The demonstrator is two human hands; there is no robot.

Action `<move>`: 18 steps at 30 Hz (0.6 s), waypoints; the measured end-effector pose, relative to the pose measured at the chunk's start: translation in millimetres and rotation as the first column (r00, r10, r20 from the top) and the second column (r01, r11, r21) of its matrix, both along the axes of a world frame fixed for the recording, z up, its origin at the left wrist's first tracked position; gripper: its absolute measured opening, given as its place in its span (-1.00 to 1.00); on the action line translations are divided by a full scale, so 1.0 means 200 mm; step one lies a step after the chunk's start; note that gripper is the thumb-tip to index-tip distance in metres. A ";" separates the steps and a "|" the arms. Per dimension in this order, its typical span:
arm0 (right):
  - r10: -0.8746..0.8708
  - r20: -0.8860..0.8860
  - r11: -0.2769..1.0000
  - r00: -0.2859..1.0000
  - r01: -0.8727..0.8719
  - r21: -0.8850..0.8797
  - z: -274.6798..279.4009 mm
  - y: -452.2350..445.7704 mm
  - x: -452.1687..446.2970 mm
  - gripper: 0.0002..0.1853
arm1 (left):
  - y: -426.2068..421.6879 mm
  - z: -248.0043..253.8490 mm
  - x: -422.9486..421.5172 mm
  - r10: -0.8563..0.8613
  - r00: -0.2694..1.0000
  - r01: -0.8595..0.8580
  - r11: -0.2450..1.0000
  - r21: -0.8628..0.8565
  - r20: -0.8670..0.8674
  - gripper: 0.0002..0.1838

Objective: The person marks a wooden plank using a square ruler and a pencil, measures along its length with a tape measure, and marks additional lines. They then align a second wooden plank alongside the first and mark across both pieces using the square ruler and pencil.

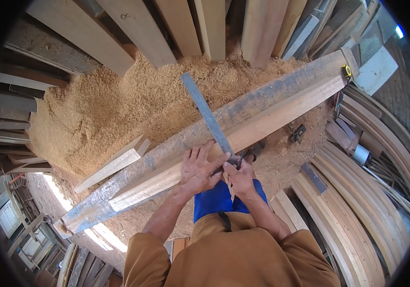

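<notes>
A long pale timber [281,110] lies on a worn, stained bench beam [257,98] that runs diagonally before me. A metal carpenter's square [207,115] crosses both, its long blade pointing away over the sawdust. My left hand [198,166] rests on the timber, its thumb pressing the near end of the square and its fingers over the wood. Close beside it, my right hand [241,178] is closed at the timber's near edge around a thin dark marking tool [240,160], perhaps a pencil. The fingertips partly hide the square's near end.
A yellow tape measure [346,71] sits at the beam's far right end. Sawdust [114,105] is heaped beyond the beam, with a short wood block [114,162] against it. Boards [166,28] stand behind; curved planks [343,215] are stacked at right.
</notes>
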State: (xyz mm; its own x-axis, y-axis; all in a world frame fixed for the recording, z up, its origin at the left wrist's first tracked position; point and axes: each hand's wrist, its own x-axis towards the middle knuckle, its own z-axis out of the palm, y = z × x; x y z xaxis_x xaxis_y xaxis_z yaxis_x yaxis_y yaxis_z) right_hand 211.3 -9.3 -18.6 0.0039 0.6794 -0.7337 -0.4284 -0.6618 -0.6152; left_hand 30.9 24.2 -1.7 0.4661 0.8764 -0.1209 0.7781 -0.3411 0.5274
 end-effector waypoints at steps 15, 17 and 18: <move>0.017 0.014 1.000 1.000 -0.017 -0.019 -0.01 0.00 0.01 -0.82 | 0.01 0.02 0.00 -0.015 0.999 0.015 1.000 -0.019 -0.028 -0.20; 0.034 0.006 0.999 0.999 -0.034 -0.020 -0.02 0.00 0.01 -0.83 | 0.01 0.02 0.00 -0.020 0.999 0.020 1.000 -0.015 -0.034 -0.19; 0.050 -0.007 0.998 0.999 -0.050 -0.023 -0.03 -0.01 0.03 -0.84 | 0.01 0.02 0.00 -0.021 0.999 0.020 1.000 -0.016 -0.030 -0.18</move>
